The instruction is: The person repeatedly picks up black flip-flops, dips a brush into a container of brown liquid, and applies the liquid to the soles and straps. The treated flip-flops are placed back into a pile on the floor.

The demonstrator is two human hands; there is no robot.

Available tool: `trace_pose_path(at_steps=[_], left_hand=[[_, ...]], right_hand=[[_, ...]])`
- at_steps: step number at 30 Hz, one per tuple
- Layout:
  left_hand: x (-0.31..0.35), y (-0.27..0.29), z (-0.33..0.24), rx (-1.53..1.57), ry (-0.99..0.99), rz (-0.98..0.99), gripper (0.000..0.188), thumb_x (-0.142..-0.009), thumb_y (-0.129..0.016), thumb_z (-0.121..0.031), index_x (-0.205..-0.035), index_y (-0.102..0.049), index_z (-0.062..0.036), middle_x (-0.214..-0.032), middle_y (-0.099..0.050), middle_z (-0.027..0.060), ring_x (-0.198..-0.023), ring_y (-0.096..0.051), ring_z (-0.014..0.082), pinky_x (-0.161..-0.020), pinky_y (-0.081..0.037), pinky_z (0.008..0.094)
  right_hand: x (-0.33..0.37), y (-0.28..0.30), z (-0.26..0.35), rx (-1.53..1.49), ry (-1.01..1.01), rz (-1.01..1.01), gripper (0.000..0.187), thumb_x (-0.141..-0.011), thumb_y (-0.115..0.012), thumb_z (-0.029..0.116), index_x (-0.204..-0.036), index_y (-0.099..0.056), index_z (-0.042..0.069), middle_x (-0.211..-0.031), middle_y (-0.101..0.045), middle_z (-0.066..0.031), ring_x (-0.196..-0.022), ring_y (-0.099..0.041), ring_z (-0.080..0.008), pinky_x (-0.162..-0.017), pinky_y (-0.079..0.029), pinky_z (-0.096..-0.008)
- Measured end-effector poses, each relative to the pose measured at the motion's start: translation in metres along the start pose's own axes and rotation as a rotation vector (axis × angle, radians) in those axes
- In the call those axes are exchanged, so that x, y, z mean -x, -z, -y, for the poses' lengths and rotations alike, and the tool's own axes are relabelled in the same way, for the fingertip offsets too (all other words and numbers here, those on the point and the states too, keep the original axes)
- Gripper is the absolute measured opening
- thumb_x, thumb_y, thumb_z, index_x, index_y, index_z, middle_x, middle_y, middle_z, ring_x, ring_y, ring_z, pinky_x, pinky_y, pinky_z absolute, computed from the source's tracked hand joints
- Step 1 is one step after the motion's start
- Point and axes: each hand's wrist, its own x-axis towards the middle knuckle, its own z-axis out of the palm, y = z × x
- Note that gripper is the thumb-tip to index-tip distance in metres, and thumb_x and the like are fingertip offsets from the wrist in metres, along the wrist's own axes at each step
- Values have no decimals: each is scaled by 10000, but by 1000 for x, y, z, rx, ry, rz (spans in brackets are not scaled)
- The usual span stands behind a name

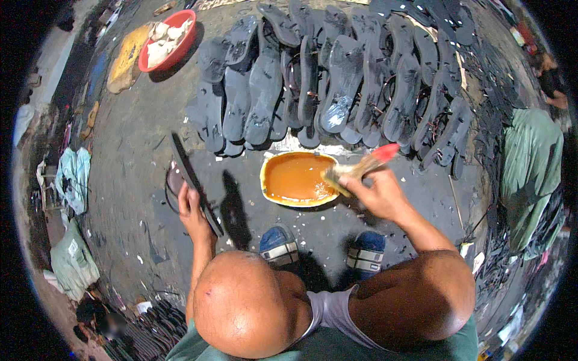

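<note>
My left hand (194, 212) grips a dark sandal (194, 180) tilted on its edge, with its strap loop hanging out on the left. My right hand (382, 191) is closed round a paintbrush (365, 163) with a red-tipped handle. The bristles sit at the right rim of a yellow-edged container (263, 180) of orange-brown liquid, likely glue; whether they dip in is hard to make out. Beyond the container, rows of dark sandal soles (265, 90) lie close together, some overlapping and some with a wet-looking shine.
A red basin (191, 45) of whitish pieces stands at the far left beside a yellow block (127, 57). Green cloth (530, 168) and dark scraps (481, 253) lie along the right. Pale bags (73, 180) are on the left. My feet in blue sandals (366, 248) rest below the container.
</note>
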Motion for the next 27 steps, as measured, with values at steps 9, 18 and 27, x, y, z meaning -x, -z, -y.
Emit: trace_pose_path(at_steps=[9,18,27], left_hand=[[3,-176,-126,803,48,547,655,-879,-630,-579,-1216,-571,-20,-1116,-672,135,-973,-654,190,-873,-530,347],[35,-217,-121,921,51,593,508,-924,-613,-505,-1096,-597,-28,-976,-682,90,-847,-664,165,-772,-558,314],[39,-196,-138,947,146,730,711,-858,-598,-645,-1260,-540,-62,-1133,-644,93,-1020,-632,188,-941,-508,354]], right_hand=[[-57,-11,102,-778,99,-360,295,-935,-664,147,-1151,-665,-54,-1097,-696,-85,-978,-620,-120,-881,-484,-289],[-41,-18,83,-707,193,-464,253,-919,-673,112,-1101,-678,-65,-1020,-712,-98,-926,-639,-135,-837,-495,-301],[-62,2,88,-54,783,-545,221,-826,-732,-8,-1039,-679,10,-905,-646,-87,-767,-573,-196,-671,-459,-311]])
